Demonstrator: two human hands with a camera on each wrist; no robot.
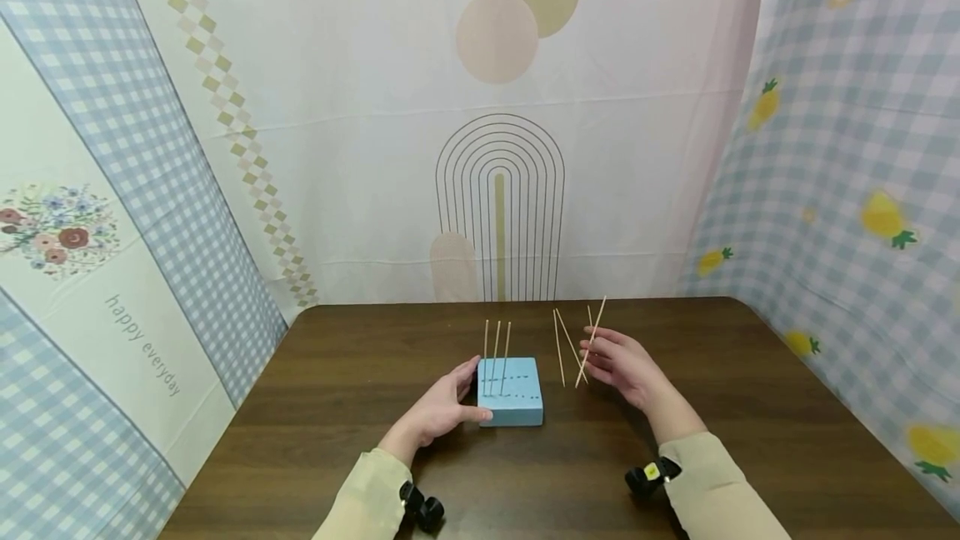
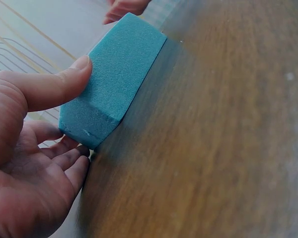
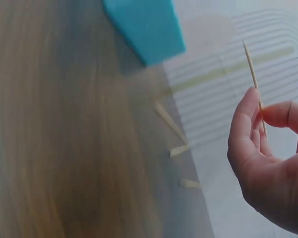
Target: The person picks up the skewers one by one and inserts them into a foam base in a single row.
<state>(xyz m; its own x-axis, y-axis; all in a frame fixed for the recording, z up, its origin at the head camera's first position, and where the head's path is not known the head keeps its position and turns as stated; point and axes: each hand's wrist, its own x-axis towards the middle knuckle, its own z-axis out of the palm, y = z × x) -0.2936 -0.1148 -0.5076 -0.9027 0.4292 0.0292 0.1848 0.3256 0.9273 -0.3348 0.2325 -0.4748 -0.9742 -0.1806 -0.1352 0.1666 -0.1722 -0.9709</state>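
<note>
A light blue foam block (image 1: pixel 516 416) sits on the table, its top marked with rows of small holes. My left hand (image 1: pixel 437 408) holds it at the left side, the thumb (image 2: pixel 72 82) against the front face and the fingers by the left edge. Three thin wooden skewers (image 1: pixel 507 344) stand in the left part of the block, leaning slightly. To the right of the block, my right hand (image 1: pixel 621 367) pinches another skewer (image 3: pixel 251 67) between thumb and fingertips, tilted with its upper end to the right in the head view.
Loose skewers (image 1: pixel 558 347) lie on the brown wooden table (image 1: pixel 337 390) between the block and my right hand; one is partly hidden behind that hand. A printed cloth (image 1: pixel 360 190) hangs along the table's back edge, with checked cloths at both sides.
</note>
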